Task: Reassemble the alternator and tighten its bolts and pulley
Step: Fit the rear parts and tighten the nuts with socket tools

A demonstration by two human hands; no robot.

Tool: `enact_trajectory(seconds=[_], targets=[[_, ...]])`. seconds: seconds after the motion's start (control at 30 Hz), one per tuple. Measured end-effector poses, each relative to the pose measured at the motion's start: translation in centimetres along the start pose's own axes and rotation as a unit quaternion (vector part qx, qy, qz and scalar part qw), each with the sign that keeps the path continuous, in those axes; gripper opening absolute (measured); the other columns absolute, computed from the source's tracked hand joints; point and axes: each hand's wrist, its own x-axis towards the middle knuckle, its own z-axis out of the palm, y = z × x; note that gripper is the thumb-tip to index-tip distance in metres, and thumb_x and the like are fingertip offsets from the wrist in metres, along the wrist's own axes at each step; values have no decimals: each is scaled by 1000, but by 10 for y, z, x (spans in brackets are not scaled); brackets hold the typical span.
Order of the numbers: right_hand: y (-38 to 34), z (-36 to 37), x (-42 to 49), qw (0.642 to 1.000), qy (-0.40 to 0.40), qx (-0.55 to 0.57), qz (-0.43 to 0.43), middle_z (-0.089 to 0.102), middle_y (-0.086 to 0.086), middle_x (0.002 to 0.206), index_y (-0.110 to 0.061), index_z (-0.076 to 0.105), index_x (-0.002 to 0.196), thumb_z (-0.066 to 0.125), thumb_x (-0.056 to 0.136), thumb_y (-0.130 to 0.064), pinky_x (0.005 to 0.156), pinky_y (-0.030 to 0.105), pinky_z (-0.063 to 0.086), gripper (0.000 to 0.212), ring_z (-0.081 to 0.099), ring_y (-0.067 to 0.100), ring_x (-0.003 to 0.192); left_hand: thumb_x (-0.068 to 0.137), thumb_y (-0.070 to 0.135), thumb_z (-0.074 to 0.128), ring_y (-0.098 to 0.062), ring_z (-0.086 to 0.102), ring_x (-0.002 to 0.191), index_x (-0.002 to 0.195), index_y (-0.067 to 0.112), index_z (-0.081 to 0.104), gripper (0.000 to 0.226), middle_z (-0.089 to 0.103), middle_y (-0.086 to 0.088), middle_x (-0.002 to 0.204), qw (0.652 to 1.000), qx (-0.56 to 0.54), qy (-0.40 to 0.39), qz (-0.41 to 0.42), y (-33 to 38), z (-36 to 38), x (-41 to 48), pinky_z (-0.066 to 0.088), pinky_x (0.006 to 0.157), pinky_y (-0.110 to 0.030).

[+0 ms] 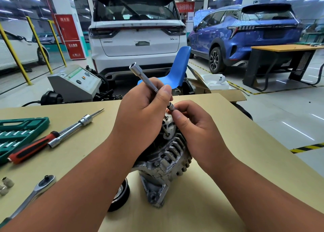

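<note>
I see the alternator [166,161]: grey cast housing, corroded, vent slots round its rim. It stands tilted on the desk [236,153], near the middle of the near edge. The black pulley [121,194] sits at its lower left, partly hidden; mounted or loose, I can't tell. One long bolt [165,127] stands in the top housing. A knurled extension bar [149,81] slants above, its small socket [171,107] close over the bolt.

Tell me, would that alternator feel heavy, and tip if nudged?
Likely heavy for its size: the alternator looks like thick cast metal. It seems to rest on a narrow mounting ear, so a nudge might tip it. Its ribbed housing probably isn't slippery.
</note>
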Motion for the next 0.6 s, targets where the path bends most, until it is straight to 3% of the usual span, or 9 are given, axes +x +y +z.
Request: enact_trajectory(seconds=[0.17, 0.6], targets=[[0, 0, 0, 1000, 1, -1, 1, 71, 7, 96, -21, 70, 98, 60, 97, -33, 91, 62, 55, 15, 68, 32, 97, 100, 33, 51, -5, 51, 54, 83, 15, 63, 28, 56, 16, 57, 1000, 0, 1, 1, 1, 0, 0, 38, 58, -22], [-2, 0, -1, 1000, 2, 1, 4, 70, 5, 95, -17, 70, 99, 61, 96, -31, 89, 56, 58, 17, 68, 27, 94, 100, 33, 51, -6, 53, 56, 83, 15, 64, 28, 57, 16, 57, 1000, 14, 3, 1, 3, 0, 0, 39, 61, -27]])
